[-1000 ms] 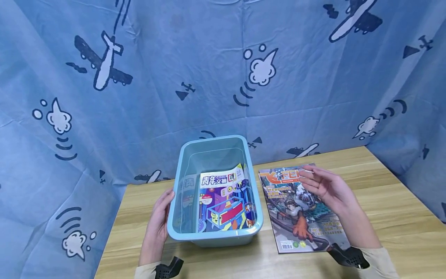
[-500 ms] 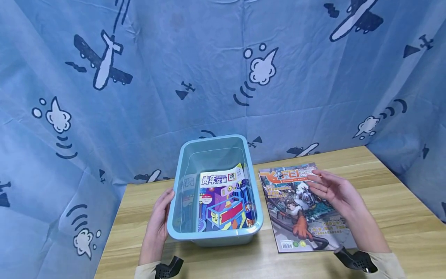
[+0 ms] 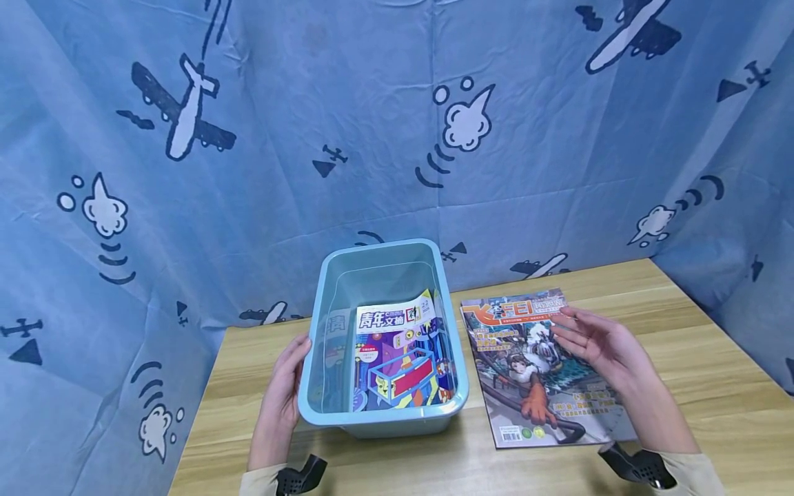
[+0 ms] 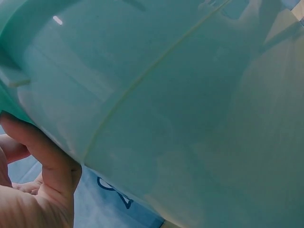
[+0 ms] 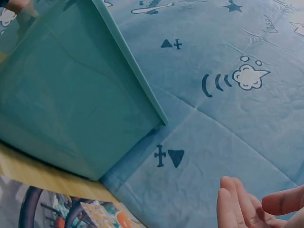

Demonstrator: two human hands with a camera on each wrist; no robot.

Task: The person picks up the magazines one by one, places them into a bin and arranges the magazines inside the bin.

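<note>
A light blue-green plastic bin (image 3: 400,417) stands on the table with a colourful magazine (image 3: 400,379) lying face up inside. My left hand (image 3: 285,382) holds the bin at its left rim. In the left wrist view, that hand's bent fingers (image 4: 47,152) lie against the bin's outer wall (image 4: 156,118). To the right of the bin, a second magazine (image 3: 527,379) with an orange title lies flat, cover up. My right hand (image 3: 602,348) hovers over its right side, fingers loosely extended and holding nothing. The right wrist view also shows this hand (image 5: 251,206) with thumb and fingers apart.
A wooden table (image 3: 695,351) carries the bin and the loose magazine. Behind it and at both sides hangs a blue cloth (image 3: 372,124) printed with planes and clouds, close to the bin's far end. Black wrist cameras (image 3: 300,477) are strapped to both wrists.
My right hand has drifted slightly to the right and down, uncovering more of the loose magazine's title. My left hand and the bin have stayed where they were.
</note>
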